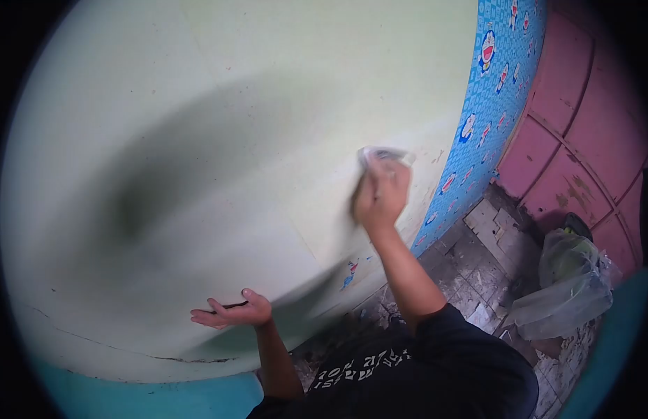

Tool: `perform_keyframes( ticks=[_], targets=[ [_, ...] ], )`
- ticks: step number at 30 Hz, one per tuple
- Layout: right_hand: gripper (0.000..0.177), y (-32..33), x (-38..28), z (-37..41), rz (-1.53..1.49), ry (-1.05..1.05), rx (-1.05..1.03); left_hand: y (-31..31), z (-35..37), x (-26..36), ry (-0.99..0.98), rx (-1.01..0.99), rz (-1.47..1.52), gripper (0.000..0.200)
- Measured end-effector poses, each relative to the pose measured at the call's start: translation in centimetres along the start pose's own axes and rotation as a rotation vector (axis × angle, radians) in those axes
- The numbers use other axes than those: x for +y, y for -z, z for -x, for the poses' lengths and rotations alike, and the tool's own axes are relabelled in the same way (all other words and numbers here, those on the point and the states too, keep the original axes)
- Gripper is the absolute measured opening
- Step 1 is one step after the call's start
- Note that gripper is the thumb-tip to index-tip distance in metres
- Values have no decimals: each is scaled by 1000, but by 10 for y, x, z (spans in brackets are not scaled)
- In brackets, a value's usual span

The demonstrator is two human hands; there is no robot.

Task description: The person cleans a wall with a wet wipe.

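My right hand (385, 195) is raised against the pale wall (282, 146), its fingers closed round a flat whitish-grey piece (387, 153). Motion blurs that piece, and its kind cannot be made out. Lower and to the left, my left hand (233, 310) is held palm up with the fingers spread and nothing in it. It is close to the wall; whether it touches cannot be told. A scrap of blue and red printed paper (350, 274) clings to the wall between and below my hands.
Blue cartoon wallpaper (466, 133) covers the wall's right part, beside a pink panelled door (575, 133). A clear plastic bag (568, 293) lies on the dirty tiled floor (477, 279) at the right. A crack (163, 357) runs along the wall's lower left.
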State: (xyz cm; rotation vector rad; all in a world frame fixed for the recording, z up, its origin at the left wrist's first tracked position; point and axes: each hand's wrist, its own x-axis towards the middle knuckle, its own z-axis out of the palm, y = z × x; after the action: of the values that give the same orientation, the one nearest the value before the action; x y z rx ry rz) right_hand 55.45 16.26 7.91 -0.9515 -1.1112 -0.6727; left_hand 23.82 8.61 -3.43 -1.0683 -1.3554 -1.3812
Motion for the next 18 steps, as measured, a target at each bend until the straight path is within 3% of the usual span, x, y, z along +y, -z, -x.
perform_keyframes(
  ticks=[3, 5, 8, 15, 18],
  targets=[
    [45, 1, -43, 2, -236, 218, -133, 1, 0, -1, -16, -12, -21, 77],
    [41, -2, -33, 2, -251, 222, -117, 2, 0, 1, -16, -13, -15, 77],
    [34, -4, -6, -9, -106, -50, 42, 1, -2, -2, -14, -4, -10, 77],
    [32, 6, -43, 3, -194, 156, -150, 1, -2, 2, -17, -8, -14, 77],
    [32, 3, -19, -3, -139, 81, -66, 1, -2, 0, -20, -9, -20, 77]
  ],
)
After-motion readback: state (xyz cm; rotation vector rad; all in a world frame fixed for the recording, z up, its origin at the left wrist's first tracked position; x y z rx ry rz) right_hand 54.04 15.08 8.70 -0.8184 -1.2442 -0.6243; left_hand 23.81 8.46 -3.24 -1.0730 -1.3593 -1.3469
